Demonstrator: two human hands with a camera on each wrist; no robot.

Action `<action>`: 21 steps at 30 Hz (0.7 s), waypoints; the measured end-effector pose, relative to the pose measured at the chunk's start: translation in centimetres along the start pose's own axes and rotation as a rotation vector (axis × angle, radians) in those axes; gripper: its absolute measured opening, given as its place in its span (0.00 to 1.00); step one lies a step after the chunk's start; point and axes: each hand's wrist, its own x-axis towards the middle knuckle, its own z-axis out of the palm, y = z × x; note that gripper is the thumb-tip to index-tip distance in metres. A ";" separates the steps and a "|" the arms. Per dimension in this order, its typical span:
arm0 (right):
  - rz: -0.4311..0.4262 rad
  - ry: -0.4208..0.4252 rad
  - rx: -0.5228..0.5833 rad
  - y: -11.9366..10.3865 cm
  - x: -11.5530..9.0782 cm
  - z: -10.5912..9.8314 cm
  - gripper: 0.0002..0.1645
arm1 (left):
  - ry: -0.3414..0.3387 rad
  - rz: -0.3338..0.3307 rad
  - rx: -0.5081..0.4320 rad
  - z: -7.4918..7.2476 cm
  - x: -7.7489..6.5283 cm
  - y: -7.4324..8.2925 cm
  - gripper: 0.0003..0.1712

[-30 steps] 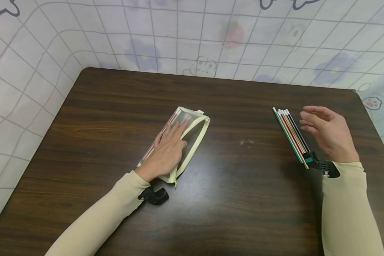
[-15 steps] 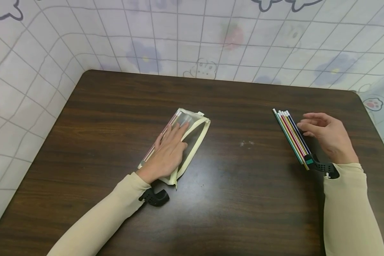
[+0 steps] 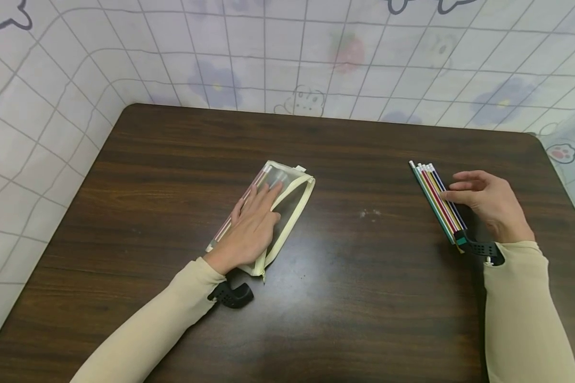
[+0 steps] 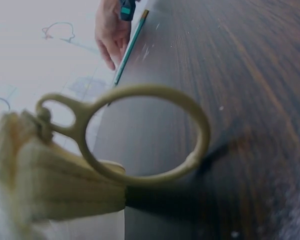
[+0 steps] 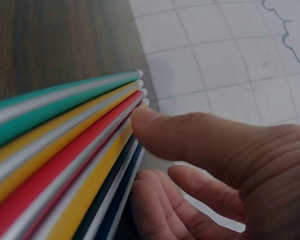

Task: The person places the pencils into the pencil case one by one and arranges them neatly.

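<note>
My left hand (image 3: 246, 229) lies flat, fingers extended, on a clear pencil case (image 3: 292, 215) with cream edging and a gaping zip. Some pencils (image 3: 263, 173) show through its far left side. To the right, striped pencils (image 3: 433, 197) in green, yellow, red and dark blue lie side by side on the table. My right hand (image 3: 491, 202) is at their right edge. In the right wrist view its thumb (image 5: 165, 132) reaches over the pencils (image 5: 85, 135), while the loosely bent fingers stay beside the dark blue one. A cream ring pull (image 4: 202, 135) fills the left wrist view.
The brown wooden table (image 3: 345, 298) meets a grid-patterned cloth (image 3: 287, 58) at its back and left. Black wrist mounts (image 3: 232, 295) sit below each hand. Small pale specks (image 3: 369, 214) mark the tabletop between case and pencils.
My right hand has shifted left to the pencils, bringing its thumb over their right edge. My left hand and the pencil case have stayed put.
</note>
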 end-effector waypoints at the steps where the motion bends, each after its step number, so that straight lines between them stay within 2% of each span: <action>1: -0.002 0.001 -0.012 0.0 0.0 0.0 0.54 | 0.000 -0.003 -0.002 0.0 0.0 0.0 0.37; 13: 0.020 0.022 -0.117 -1.3 0.1 0.0 0.43 | 0.003 -0.006 -0.006 -0.1 0.1 0.0 0.36; 21: 0.054 0.010 -0.100 -1.6 0.1 0.2 0.39 | 0.001 -0.008 -0.004 0.0 0.0 0.0 0.36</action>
